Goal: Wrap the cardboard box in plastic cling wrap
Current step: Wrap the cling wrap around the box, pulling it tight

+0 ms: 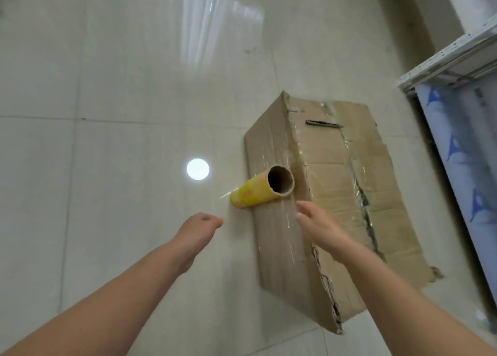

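A worn brown cardboard box point(347, 183) stands on the tiled floor at centre right, with clear plastic film showing over its top and left side. A yellow roll of cling wrap point(258, 191) on a cardboard tube leans tilted against the box's left side, its open end up. My left hand point(197, 230) hovers just below and left of the roll, fingers loosely curled and holding nothing. My right hand point(320, 225) reaches over the box's near top edge, fingers spread, just right of the roll and apart from it.
Glossy pale floor tiles point(121, 113) stretch to the left and behind, with a round light reflection point(198, 169). A white metal shelf frame point(446, 62) and a blue-and-white patterned panel point(462, 151) stand close on the box's right.
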`<state>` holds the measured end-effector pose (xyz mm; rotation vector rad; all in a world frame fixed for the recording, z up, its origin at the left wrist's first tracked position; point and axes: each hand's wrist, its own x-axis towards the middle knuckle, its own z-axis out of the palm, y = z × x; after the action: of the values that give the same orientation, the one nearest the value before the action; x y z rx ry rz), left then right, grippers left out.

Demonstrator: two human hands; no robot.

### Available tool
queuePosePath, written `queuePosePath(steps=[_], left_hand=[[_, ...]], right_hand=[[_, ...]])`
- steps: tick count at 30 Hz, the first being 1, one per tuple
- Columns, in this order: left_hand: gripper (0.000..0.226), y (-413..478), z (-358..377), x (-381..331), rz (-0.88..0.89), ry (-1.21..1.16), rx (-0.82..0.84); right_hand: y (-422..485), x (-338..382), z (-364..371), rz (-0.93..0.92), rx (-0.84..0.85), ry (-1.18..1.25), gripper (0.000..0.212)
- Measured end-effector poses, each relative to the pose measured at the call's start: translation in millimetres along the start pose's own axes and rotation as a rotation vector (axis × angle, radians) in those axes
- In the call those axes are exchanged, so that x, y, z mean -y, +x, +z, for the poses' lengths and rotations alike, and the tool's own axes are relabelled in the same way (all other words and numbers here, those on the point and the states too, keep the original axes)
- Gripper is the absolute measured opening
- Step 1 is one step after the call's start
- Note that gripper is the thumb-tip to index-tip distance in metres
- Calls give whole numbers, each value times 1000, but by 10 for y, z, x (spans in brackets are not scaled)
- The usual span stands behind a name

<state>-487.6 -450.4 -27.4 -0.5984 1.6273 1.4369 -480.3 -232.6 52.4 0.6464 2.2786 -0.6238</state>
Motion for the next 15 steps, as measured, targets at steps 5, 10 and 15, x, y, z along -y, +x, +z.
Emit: queuePosePath(steps=[5,10,15], left_hand=[[9,20,-136,-536,128,233,-64],[25,234,111,-676,93,397,-39],[26,618,228,-696,-13,425,-75]], right_hand=[[115,303,-190,210,-28,465,41],[730,435,-242,365,39,954,54],[1402,530,-182,531,47,1013,56]])
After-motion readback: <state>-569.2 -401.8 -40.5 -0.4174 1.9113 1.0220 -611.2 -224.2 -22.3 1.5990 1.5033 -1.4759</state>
